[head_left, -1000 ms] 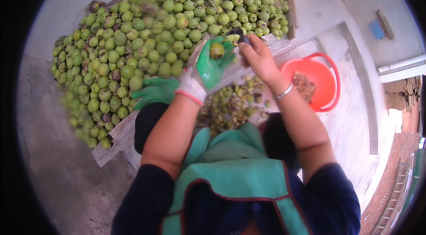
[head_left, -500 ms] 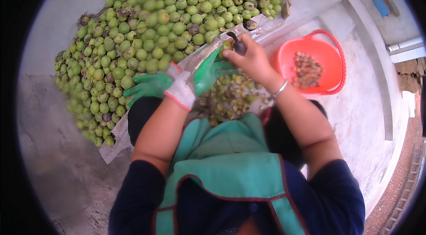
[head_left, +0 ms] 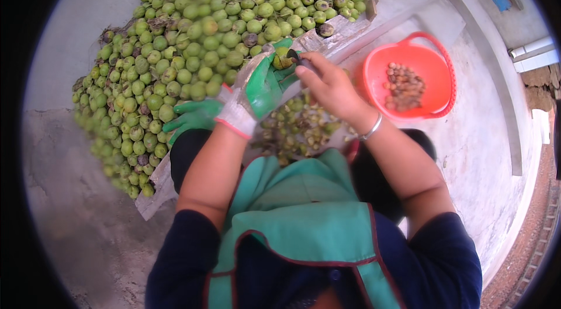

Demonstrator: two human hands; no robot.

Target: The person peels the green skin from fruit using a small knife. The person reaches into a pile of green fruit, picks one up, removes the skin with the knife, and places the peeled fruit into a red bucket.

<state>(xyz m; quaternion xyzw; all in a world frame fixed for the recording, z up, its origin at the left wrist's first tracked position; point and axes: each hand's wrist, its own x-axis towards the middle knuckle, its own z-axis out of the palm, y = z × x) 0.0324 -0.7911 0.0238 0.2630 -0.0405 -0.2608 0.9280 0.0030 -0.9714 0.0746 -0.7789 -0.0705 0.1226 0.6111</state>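
Beside the fruit heap, the left hand cups a green fruit, the right hand clenches a knife; that roundness could make it slip.

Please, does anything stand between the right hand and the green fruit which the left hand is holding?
Only the dark tool, held in the right hand, lies at the right side of the green fruit; nothing else visible blocks the way.
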